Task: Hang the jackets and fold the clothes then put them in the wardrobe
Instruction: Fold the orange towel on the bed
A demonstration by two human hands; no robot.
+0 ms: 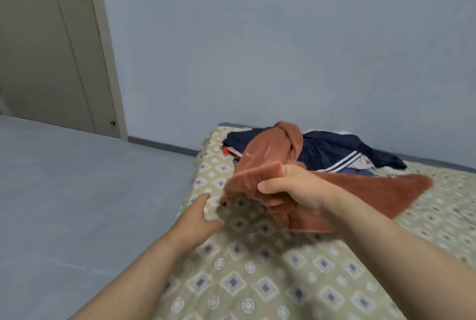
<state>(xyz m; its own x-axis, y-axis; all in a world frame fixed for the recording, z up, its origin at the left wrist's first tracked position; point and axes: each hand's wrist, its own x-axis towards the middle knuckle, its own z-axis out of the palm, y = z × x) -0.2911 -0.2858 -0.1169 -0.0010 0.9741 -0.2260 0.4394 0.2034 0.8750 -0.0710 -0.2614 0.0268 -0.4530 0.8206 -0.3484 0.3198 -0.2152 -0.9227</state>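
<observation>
Two hands, apart: our right hand (pixel 293 188) grips the ribbed hem of the rust-brown fleece garment (pixel 270 155) above the left edge of the patterned bed (pixel 257 281); our left hand (pixel 203 213), fingers relaxed, holds nothing just beside the cloth.

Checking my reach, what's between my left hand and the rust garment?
Only a narrow strip of patterned bedsheet, in the head view, separates left hand and rust garment.
</observation>
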